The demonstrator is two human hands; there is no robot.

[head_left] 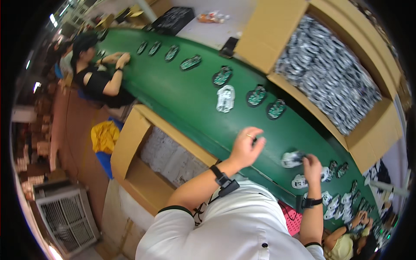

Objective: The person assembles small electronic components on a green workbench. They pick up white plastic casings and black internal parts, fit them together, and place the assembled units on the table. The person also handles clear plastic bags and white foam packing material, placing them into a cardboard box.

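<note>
Our left hand (247,148) hung above the green worktop (190,93), its fingers partly curled and its thumb apart from them; something small and dark showed by the thumb, and we could not tell whether we held it. Our right hand (312,167) pinched the dark-edged end of a pale casing (292,159), blurred, over the right part of the worktop. Each wrist bore a black band.

Just beside that hand, toward us, we had a white shell (299,181); farther right more white and dark pieces (345,207) lay crowded together. Beyond our left hand, dark units with green boards (256,95) ran in a loose row along the far side, and another white shell lay near them.

Across from us stood an open carton (305,102) packed with silvery parts; on our side, to the left, a second carton (141,160) held whitish ones. A co-worker in black (102,84) had both hands over the worktop at far left, and another in yellow (342,246) worked at lower right.
</note>
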